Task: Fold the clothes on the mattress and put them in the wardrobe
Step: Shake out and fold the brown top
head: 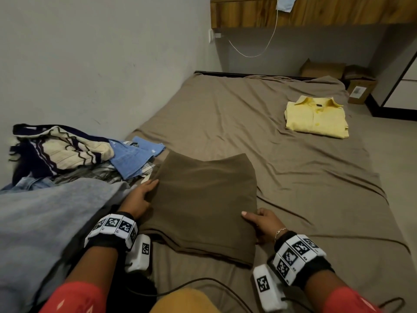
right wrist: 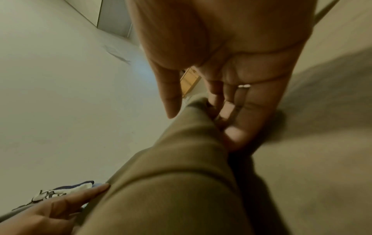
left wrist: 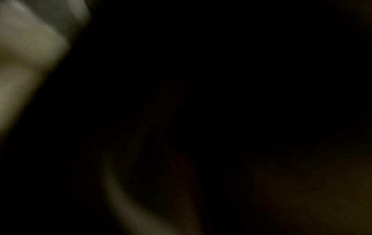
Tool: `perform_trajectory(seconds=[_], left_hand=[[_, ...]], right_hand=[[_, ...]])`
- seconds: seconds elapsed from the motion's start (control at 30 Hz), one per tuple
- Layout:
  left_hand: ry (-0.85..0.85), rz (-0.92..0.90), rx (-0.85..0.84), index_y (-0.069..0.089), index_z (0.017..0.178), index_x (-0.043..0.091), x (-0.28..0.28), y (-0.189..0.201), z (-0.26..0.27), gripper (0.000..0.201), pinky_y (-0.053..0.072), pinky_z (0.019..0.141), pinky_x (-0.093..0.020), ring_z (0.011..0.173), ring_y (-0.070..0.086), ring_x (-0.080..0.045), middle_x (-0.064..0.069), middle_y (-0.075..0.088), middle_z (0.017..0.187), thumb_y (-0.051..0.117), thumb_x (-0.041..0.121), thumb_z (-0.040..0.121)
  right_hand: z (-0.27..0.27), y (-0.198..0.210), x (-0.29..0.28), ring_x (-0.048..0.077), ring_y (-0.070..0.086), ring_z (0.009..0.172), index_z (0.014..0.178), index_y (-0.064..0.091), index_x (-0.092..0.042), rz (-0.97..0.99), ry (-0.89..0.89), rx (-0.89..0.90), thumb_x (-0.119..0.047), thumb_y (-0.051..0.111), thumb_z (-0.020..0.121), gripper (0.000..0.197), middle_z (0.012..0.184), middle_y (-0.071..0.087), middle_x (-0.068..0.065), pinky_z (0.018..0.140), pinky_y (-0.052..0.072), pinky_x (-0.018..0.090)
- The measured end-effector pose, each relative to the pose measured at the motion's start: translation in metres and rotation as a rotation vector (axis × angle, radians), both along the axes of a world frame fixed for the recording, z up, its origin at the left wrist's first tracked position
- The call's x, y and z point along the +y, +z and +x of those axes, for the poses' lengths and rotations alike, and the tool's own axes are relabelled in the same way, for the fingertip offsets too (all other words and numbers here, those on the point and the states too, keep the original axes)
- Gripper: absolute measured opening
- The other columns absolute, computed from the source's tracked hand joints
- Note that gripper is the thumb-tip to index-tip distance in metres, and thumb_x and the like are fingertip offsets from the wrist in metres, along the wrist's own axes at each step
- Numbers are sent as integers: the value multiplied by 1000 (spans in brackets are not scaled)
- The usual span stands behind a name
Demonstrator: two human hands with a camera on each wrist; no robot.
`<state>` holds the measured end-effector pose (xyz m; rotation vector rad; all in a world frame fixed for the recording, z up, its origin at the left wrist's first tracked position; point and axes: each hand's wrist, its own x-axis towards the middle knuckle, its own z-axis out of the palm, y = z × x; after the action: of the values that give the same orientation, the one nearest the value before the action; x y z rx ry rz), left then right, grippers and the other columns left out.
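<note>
A brown garment (head: 203, 204) (right wrist: 171, 182) lies folded into a rectangle on the brown-sheeted mattress (head: 225, 120). My left hand (head: 142, 195) (right wrist: 60, 206) rests against its left edge with the fingers straight. My right hand (head: 259, 222) (right wrist: 231, 79) is at its right edge, thumb on top and straight fingers tucked under the fold. A folded yellow shirt (head: 316, 116) sits at the far right of the mattress. A heap of unfolded clothes (head: 67, 154) with a blue shirt (head: 135, 157) lies to the left by the wall. The left wrist view is dark.
A grey cloth (head: 45, 222) is spread at the near left. Cardboard boxes (head: 322, 68) stand past the mattress head under a wooden shelf (head: 316, 12). Bare floor (head: 394, 154) runs along the right side. A black cable (head: 203, 283) crosses the near mattress.
</note>
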<state>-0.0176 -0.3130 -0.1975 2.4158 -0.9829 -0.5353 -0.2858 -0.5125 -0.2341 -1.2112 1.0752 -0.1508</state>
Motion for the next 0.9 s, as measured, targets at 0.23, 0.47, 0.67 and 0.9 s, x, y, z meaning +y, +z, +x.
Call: perform_trajectory(seconds=[0.23, 0.47, 0.67, 0.9], left_hand=[[85, 30, 59, 33, 143, 13, -8, -1, -6, 78, 36, 106, -35, 130, 39, -34, -17, 39, 142, 50, -21, 75], [-39, -126, 302, 36, 140, 6, -50, -10, -58, 81, 42, 96, -27, 120, 46, -19, -12, 46, 137, 53, -28, 69], [-114, -194, 310, 62, 104, 25, -68, -24, -80, 65, 36, 109, -42, 127, 44, -29, -18, 38, 136, 64, -19, 57], [-82, -95, 277, 59, 115, -4, -46, -7, -80, 48, 38, 93, -21, 110, 48, -16, -6, 49, 116, 62, -23, 71]], right_hand=[[7, 2, -1, 28, 58, 80, 112, 54, 7, -14, -39, -100, 12, 53, 82, 30, 88, 62, 13, 64, 52, 26], [-76, 41, -46, 5, 64, 57, 105, 56, 2, -257, -34, -108, 15, 54, 82, 26, 69, 69, 0, 50, 48, 11], [-133, 23, -52, 14, 60, 48, 92, 56, -2, -121, -98, -32, -5, 58, 88, 5, 73, 65, 13, 37, 44, 19], [-115, 6, -60, 15, 47, 35, 76, 55, -5, -84, -251, -22, -19, 59, 90, 20, 49, 52, 6, 33, 35, 15]])
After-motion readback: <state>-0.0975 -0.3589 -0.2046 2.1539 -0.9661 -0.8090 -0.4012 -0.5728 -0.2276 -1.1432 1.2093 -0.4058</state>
